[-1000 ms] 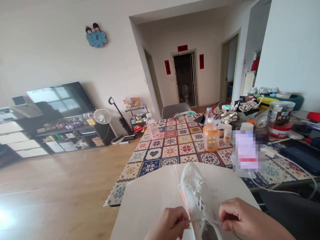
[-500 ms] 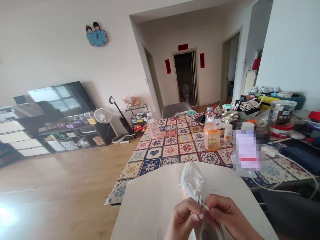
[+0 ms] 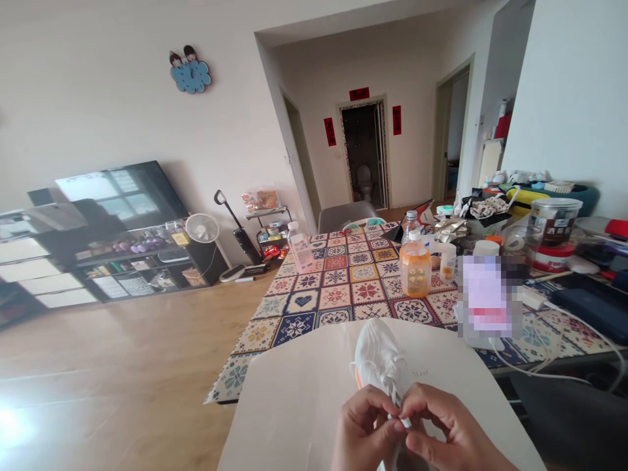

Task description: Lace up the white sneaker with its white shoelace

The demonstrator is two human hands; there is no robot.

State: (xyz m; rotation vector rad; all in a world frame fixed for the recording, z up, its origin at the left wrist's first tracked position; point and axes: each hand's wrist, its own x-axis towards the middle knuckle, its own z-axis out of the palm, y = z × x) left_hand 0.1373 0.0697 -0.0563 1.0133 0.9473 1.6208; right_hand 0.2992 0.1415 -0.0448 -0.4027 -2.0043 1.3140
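I pinch the white laces [image 3: 395, 392] of the white sneaker [image 3: 377, 356] between my left hand [image 3: 366, 432] and right hand [image 3: 444, 428], both closed on them at the near table edge.

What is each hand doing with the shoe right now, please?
Left hand: closed, pinching the white laces of the shoe.
Right hand: closed on the same laces.

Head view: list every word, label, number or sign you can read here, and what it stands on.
No text can be read in full.
Red banners around the far doorway: characters too small.
Orange bottle label: blurred.
Dark-lidded jar label: print too small.
White sheet under the shoe: faint handwriting, illegible.
Pixelated patch: masked.
Wall clock: no legible numerals.
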